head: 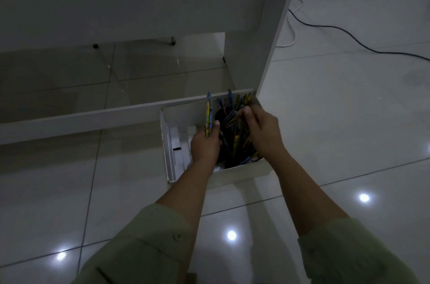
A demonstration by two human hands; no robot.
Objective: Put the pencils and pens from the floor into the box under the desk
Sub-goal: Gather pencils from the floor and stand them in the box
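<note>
A white open box [242, 173] stands on the tiled floor by the foot of the white desk [277, 27]. Inside it a dark holder bristles with several coloured pencils and pens [235, 120]. My left hand [206, 144] reaches into the box and pinches a couple of yellow-and-blue pencils [208, 116] that stand upright above its rim. My right hand [260, 130] is over the right half of the box, its fingers curled round the upper ends of the bunch of pencils. The box's bottom is hidden by both hands.
The desk's low white crossbar [81, 118] runs left from the box's far edge. A black cable [349, 34] and a white cable [293, 34] lie on the tiles at the right. Glossy floor tiles [349, 132] surround the box.
</note>
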